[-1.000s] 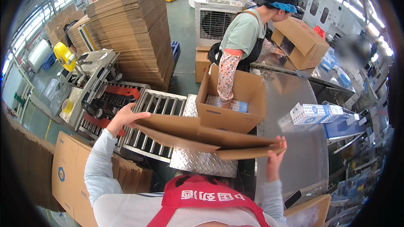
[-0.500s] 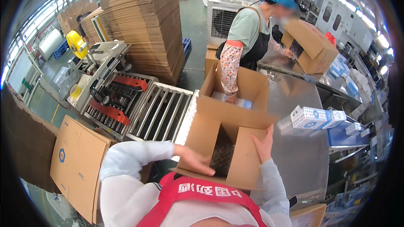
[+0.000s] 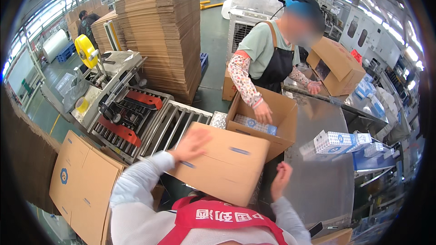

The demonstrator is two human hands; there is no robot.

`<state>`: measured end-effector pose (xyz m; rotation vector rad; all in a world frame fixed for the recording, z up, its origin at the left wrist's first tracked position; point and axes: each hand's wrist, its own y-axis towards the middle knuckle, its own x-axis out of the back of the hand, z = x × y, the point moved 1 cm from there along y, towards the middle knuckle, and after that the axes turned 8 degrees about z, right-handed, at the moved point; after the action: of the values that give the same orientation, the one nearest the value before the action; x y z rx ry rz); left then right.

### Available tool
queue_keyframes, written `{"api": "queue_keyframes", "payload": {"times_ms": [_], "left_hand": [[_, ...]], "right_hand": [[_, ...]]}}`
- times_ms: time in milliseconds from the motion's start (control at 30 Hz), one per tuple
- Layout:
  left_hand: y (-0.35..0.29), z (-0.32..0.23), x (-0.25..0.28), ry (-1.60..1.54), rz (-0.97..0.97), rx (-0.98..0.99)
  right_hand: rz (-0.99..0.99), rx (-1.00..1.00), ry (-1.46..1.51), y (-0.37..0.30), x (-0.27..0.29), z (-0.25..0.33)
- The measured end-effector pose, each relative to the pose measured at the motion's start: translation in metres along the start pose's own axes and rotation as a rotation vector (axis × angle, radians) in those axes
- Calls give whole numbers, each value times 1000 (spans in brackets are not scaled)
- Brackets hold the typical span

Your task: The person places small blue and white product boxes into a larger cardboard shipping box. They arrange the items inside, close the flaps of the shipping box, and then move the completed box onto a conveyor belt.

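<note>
A brown cardboard box (image 3: pixel 227 159) is in front of me, turned so that a closed, creased face shows. My left hand (image 3: pixel 193 143) lies flat on that face near its left edge, fingers spread and slightly blurred. Just off the box's right side is my right hand (image 3: pixel 280 180), empty, with loosely bent fingers and the thumb apart. Behind my box stands an open carton (image 3: pixel 287 124) with a blue-and-white patterned pack (image 3: pixel 254 124) inside. A co-worker's hand (image 3: pixel 263 112) reaches into that carton over the pack.
A roller conveyor (image 3: pixel 175 124) and a taping machine (image 3: pixel 122 120) lie to the left. Flat cartons (image 3: pixel 84 181) lean at the lower left; a tall cardboard stack (image 3: pixel 159 41) rises behind. On the right, a metal table (image 3: pixel 318 186) borders blue-and-white boxes (image 3: pixel 336 142). Another carton (image 3: pixel 338 66) stands beyond.
My box has tipped over, from its open flaps showing to a closed face showing. My left hand has moved up onto it; my right hand has let go. The co-worker's hand has lifted slightly.
</note>
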<state>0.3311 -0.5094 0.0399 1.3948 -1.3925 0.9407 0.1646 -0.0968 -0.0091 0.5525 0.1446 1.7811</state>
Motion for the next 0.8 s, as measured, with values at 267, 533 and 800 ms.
{"api": "queue_keyframes", "payload": {"times_ms": [267, 533, 800], "left_hand": [[-107, 153, 74, -1653, 129, 648], [-37, 43, -7, -1889, 585, 520], [-15, 39, -39, -725, 63, 596]], "right_hand": [[621, -574, 689, -29, -87, 81], [1230, -292, -19, -35, -243, 188], [1119, 407, -434, -1, -144, 178]]}}
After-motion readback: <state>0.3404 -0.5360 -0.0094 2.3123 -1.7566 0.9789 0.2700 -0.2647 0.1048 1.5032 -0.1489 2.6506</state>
